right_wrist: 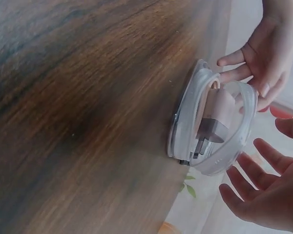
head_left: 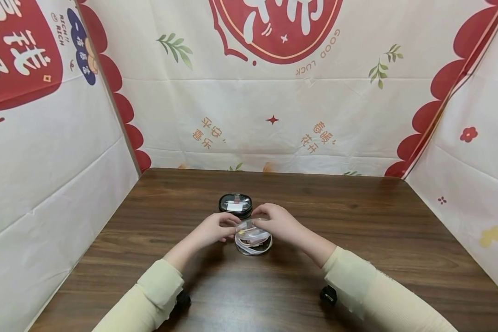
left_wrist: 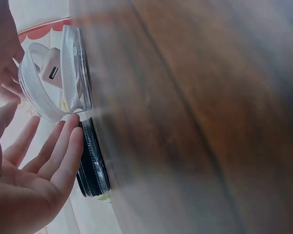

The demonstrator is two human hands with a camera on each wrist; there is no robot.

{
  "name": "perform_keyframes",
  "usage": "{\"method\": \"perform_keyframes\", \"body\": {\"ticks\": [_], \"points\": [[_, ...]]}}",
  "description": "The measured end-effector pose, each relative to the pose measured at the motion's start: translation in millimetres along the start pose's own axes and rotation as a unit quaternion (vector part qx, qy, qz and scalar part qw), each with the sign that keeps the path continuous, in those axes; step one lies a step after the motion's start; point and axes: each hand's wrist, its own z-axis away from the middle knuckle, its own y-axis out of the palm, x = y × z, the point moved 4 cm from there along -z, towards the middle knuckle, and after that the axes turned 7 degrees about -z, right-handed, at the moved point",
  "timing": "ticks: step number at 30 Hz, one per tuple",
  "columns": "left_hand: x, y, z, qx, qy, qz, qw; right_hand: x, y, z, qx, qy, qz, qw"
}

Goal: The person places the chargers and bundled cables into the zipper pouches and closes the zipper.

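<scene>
A small clear round zip case (head_left: 253, 250) with white edging stands on the table, its transparent lid (right_wrist: 234, 146) raised at an angle. Inside lies a pale pink charger plug (right_wrist: 219, 109) with a USB port, and beside it a light cable (right_wrist: 200, 109). My left hand (head_left: 213, 229) is at the case's left side, fingers loosely extended, fingertips at the rim in the left wrist view. On the other side my right hand (head_left: 279, 222) has its fingers spread at the lid's edge; in the right wrist view they are not curled round it.
Just behind the clear case sits a black-edged oval case (head_left: 235, 205) with a transparent top and a white label or item inside. The brown wooden table (head_left: 357, 221) is enclosed by printed cloth (head_left: 249, 101) at the back and both sides.
</scene>
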Motion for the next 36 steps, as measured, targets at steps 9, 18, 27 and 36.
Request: {"method": "perform_keyframes", "body": {"ticks": [9,18,27,36], "points": [[5.5,-4.7,-1.8,-0.020,-0.042,-0.020,0.9988,-5,14,-2.4,0.047,-0.013,0.056,0.9973],[7.7,-0.7,-11.0,0.012,-0.060,-0.050,0.9969,-7,21,2.9,0.073,-0.036,0.067,0.9945],[5.0,3.7,-19.8,0.036,-0.061,-0.055,0.9960,-10,27,7.4,0.083,-0.057,0.121,0.9875],[3.2,6.9,-28.9,0.042,-0.035,-0.081,0.9952,-11,29,9.7,0.083,-0.056,0.140,0.9852]]}}
